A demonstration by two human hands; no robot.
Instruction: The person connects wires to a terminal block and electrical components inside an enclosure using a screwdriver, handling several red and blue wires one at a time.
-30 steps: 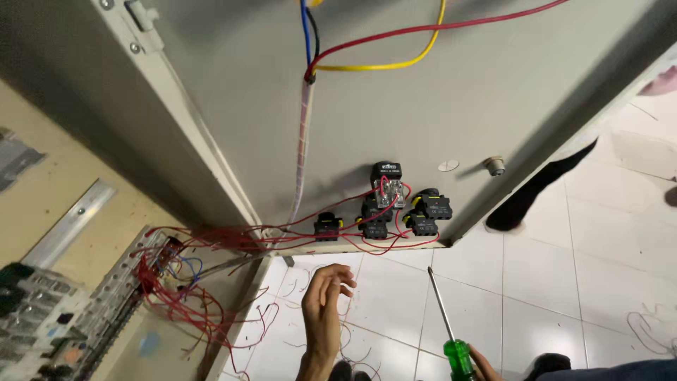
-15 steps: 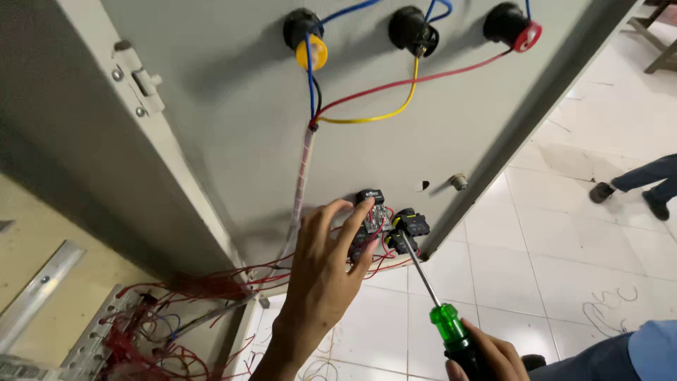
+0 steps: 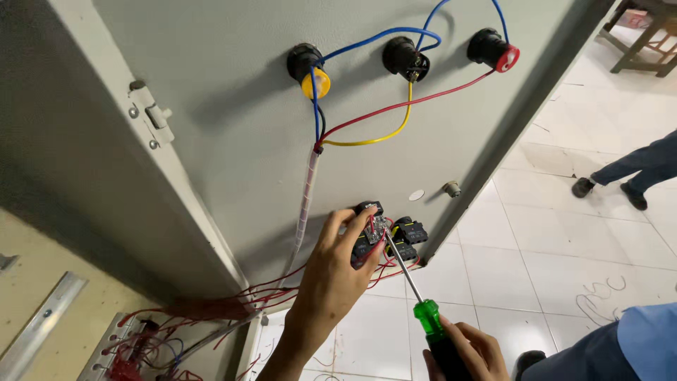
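Note:
My left hand reaches up to the black push-button contact blocks on the inside of the grey cabinet door, its fingers pinching a block with red wires. My right hand grips a green-handled screwdriver; its shaft points up-left and its tip rests on the terminal screw of the block next to my left fingers. Red wires run from the blocks down to the cabinet.
Three pilot-lamp backs with blue, yellow and red wires sit high on the door. A spiral-wrapped cable hangs down it. Another person's legs stand on the white tiled floor at right. A door hinge is at left.
The view has risen up the door. My left hand went from below the door up onto the contact blocks, and the screwdriver tip came up onto the block's terminal.

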